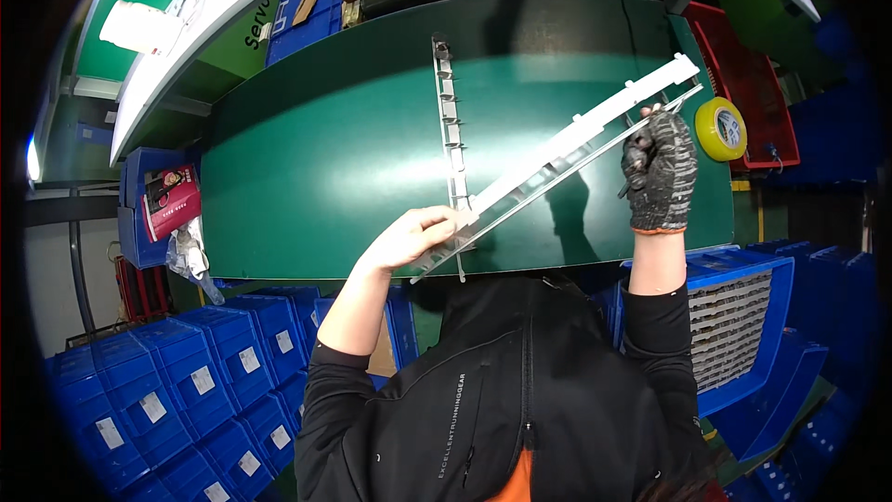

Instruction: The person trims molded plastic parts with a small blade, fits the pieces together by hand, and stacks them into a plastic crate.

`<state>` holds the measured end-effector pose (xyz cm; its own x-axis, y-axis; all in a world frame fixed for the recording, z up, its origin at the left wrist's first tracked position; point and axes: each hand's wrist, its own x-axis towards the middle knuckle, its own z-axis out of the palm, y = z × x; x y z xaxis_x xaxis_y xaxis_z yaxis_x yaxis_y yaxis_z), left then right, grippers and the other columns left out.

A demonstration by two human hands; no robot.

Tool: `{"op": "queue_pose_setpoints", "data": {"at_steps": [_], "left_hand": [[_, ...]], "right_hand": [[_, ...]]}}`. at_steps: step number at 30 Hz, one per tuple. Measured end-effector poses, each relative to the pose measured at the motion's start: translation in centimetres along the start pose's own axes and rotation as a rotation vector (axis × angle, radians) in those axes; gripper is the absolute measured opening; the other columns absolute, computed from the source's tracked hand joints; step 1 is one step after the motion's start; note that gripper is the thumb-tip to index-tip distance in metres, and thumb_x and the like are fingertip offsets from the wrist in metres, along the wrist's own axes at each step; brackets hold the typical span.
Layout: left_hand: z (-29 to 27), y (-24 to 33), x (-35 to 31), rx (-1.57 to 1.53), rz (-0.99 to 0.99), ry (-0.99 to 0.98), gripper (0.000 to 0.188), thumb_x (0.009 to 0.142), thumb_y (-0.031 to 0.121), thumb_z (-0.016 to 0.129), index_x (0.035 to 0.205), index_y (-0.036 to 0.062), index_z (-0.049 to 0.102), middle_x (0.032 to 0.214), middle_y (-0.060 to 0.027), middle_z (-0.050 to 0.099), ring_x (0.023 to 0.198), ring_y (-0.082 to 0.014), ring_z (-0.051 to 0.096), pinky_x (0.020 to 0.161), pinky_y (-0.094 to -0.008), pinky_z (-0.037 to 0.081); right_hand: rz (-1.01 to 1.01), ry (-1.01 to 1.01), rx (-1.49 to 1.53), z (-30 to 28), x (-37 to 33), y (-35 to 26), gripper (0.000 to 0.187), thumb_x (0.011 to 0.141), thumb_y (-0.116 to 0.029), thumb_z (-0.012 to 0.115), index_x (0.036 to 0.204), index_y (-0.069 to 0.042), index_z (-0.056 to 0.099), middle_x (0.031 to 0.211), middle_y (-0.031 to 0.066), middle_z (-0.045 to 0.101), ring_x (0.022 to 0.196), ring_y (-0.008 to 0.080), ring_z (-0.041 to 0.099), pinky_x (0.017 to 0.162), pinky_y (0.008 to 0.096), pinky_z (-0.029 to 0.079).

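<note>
A long, narrow white and metal channel-like strip (585,135) slants across the green table (297,158), from near left to far right. My bare left hand (413,240) grips its near end, with the fingers wrapped over it. Close to its far end is my right hand (664,172), in a dark grey glove with an orange cuff, its fingers curled round the strip's edge. Whether those gloved fingers also hold a small dark thing, I cannot tell. A second slim metal strip (450,112) with repeated small tabs lies lengthwise on the table, its near end partly behind my left hand and the held strip.
A yellow tape roll (721,129) sits at the table's right edge, beside a red tray (779,98). Below right, a blue crate (779,335) holds stacked metal strips. Several blue boxes (177,372) stand below left. A magenta package (172,203) rests in a bin.
</note>
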<state>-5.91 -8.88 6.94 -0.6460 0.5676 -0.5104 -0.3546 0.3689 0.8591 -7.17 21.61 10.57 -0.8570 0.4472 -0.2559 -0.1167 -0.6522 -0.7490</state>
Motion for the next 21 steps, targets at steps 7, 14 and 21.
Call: {"op": "queue_pose_setpoints", "data": {"at_steps": [7,14,21], "left_hand": [[0.6,-2.6,-0.2,-0.184,0.264,0.078,0.020,0.083,0.018,0.054,0.087,-0.0012,0.059,0.077,-0.0021,0.056,0.070,-0.0101,0.048,0.067,-0.0222,0.039],[3.6,-1.4,1.2,-0.900,0.301,0.100,0.029,0.082,0.027,0.057,0.065,0.0043,0.050,0.069,-0.0058,0.051,0.071,-0.0184,0.052,0.065,-0.0322,0.045],[4.8,-0.9,1.5,-1.022,0.277,0.043,0.032,0.084,0.028,0.054,0.060,0.0080,0.045,0.066,-0.0031,0.046,0.076,-0.0210,0.052,0.069,-0.0391,0.050]], "right_hand": [[-0.155,0.138,0.009,0.9,1.1,-2.1,0.018,0.083,-0.010,0.052,0.097,0.001,0.052,0.064,0.0029,0.048,0.049,0.0079,0.044,0.038,0.0172,0.033],[-0.582,-0.663,-0.964,-1.0,-4.7,5.6,0.013,0.080,-0.005,0.048,0.083,-0.002,0.061,0.075,0.0114,0.060,0.065,0.0243,0.057,0.060,0.0323,0.046],[-0.526,-0.588,-1.096,-0.4,-6.1,6.2,0.015,0.081,-0.012,0.050,0.087,-0.004,0.062,0.074,0.0126,0.059,0.068,0.0275,0.057,0.059,0.0363,0.045]]}}
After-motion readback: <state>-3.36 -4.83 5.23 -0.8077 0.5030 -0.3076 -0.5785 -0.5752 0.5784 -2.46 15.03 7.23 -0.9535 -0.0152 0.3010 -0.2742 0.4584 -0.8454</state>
